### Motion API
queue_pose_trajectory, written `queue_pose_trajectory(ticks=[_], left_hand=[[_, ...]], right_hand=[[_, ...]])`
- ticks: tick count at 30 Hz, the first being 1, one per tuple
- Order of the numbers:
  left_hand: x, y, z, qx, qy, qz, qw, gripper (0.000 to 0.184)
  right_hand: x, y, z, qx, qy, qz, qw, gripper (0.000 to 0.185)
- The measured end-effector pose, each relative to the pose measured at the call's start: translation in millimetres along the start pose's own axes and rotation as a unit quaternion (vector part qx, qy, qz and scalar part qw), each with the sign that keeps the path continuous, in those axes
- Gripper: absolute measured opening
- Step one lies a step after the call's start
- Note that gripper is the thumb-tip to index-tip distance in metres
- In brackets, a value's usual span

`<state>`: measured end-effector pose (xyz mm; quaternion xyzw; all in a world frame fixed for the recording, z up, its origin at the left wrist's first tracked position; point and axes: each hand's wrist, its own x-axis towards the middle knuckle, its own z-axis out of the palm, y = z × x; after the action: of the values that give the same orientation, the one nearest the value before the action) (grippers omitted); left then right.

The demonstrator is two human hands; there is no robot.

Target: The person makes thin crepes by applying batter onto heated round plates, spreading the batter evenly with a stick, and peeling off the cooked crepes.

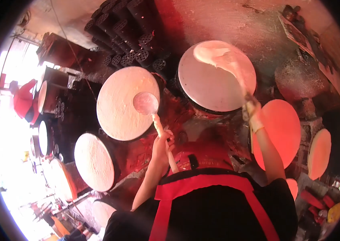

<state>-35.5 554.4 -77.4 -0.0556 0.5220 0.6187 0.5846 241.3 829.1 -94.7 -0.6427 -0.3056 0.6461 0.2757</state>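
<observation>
My left hand (163,145) is wrapped round the pale handle of a ladle (146,103). The ladle's round bowl is over a griddle covered with a pale layer (118,92). On the right, my right hand (252,110) is closed at the lower right edge of a second griddle (202,82). A thick pale mass of batter (226,60) curves over the top and right side of that griddle and narrows toward this hand. Motion blur hides what the fingers hold.
More round plates lie at the lower left (94,162) and right (280,134), with a pale disc (319,154) farther right. Dark cylinders with holes (132,24) are stacked at the top. A person in red (24,100) is at the far left.
</observation>
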Motion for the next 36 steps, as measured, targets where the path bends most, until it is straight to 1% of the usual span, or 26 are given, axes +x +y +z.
queue_pose_trajectory(ticks=[2,4,6,8,11,14,16,17,19,20,23,24,26,27,28,29,31,32,33,34,35,36], left_hand=[[-13.0,-6.4,11.5,-0.015,0.014,0.007,1.000,0.004],[-20.3,-15.9,18.4,-0.016,0.025,0.021,0.999,0.006],[-27.2,-25.1,26.9,-0.027,0.041,0.033,0.998,0.008],[-32.8,-31.2,36.9,-0.044,0.060,0.043,0.996,0.010],[-31.3,-49.2,37.0,-0.007,0.097,0.068,0.993,0.015],[-35.0,-60.1,37.9,-0.009,0.120,0.071,0.990,0.017],[-48.9,-57.4,52.6,0.010,0.159,0.060,0.985,0.016],[-55.2,-56.9,59.2,0.021,0.179,0.053,0.982,0.016],[-59.2,-63.3,64.2,0.031,0.201,0.077,0.976,0.017],[-60.0,-67.6,66.2,0.035,0.213,0.090,0.972,0.018],[-72.2,-84.5,65.6,0.017,0.223,0.077,0.972,0.022],[-78.6,-88.9,70.4,-0.002,0.236,0.072,0.969,0.022],[-87.8,-99.0,82.6,-0.040,0.258,0.065,0.963,0.023],[-85.3,-110.2,75.1,-0.045,0.266,0.067,0.961,0.023],[-88.2,-115.9,73.9,-0.036,0.264,0.064,0.962,0.024],[-92.5,-119.6,72.7,-0.024,0.260,0.059,0.964,0.024],[-97.2,-121.5,72.4,-0.007,0.254,0.045,0.966,0.023],[-102.1,-117.3,84.7,-0.003,0.236,0.064,0.970,0.023],[-112.4,-108.1,104.1,0.003,0.217,0.081,0.973,0.024],[-116.2,-100.4,113.8,0.010,0.194,0.100,0.976,0.024],[-98.1,-106.1,88.5,0.007,0.181,0.083,0.980,0.025],[-92.5,-104.0,84.3,0.022,0.175,0.074,0.981,0.025]], right_hand=[[28.5,-7.0,-8.1,0.031,-0.004,-0.100,0.994,0.027],[61.2,-11.8,1.1,-0.085,-0.073,-0.083,0.990,0.026],[77.2,-3.7,18.0,-0.107,-0.171,-0.073,0.977,0.032],[66.0,-2.2,24.7,-0.123,-0.214,-0.059,0.967,0.039],[52.1,0.0,-11.2,-0.153,-0.339,-0.066,0.926,0.047],[26.0,-38.1,-48.0,-0.217,-0.332,-0.006,0.918,0.051],[78.5,-37.3,-69.1,-0.208,-0.288,-0.101,0.929,0.052],[95.3,-43.1,-59.5,-0.186,-0.231,-0.121,0.947,0.047],[123.0,-62.0,-38.9,-0.203,-0.186,-0.126,0.953,0.039],[119.8,-69.6,-29.9,-0.180,-0.203,-0.143,0.952,0.036],[96.6,-67.4,-38.0,-0.265,-0.323,-0.042,0.907,0.034],[94.1,-67.6,-55.6,-0.261,-0.409,-0.077,0.871,0.040],[94.8,-92.6,-79.3,-0.252,-0.441,0.027,0.861,0.042],[154.3,-70.8,-92.5,-0.251,-0.447,-0.050,0.857,0.038],[147.5,-88.4,-88.4,-0.270,-0.414,-0.048,0.868,0.039],[191.2,-64.3,-65.9,-0.228,-0.382,-0.176,0.878,0.035],[201.0,-48.2,-47.8,-0.214,-0.356,-0.206,0.886,0.032],[159.6,-67.4,-36.1,-0.243,-0.370,-0.111,0.890,0.032],[129.4,-63.3,-29.4,-0.308,-0.338,-0.128,0.880,0.036],[91.1,-64.0,-38.1,-0.274,-0.363,-0.051,0.889,0.039],[82.6,-48.9,-56.4,-0.241,-0.411,-0.028,0.879,0.041],[87.6,-15.5,-75.2,-0.224,-0.430,-0.115,0.867,0.042]])
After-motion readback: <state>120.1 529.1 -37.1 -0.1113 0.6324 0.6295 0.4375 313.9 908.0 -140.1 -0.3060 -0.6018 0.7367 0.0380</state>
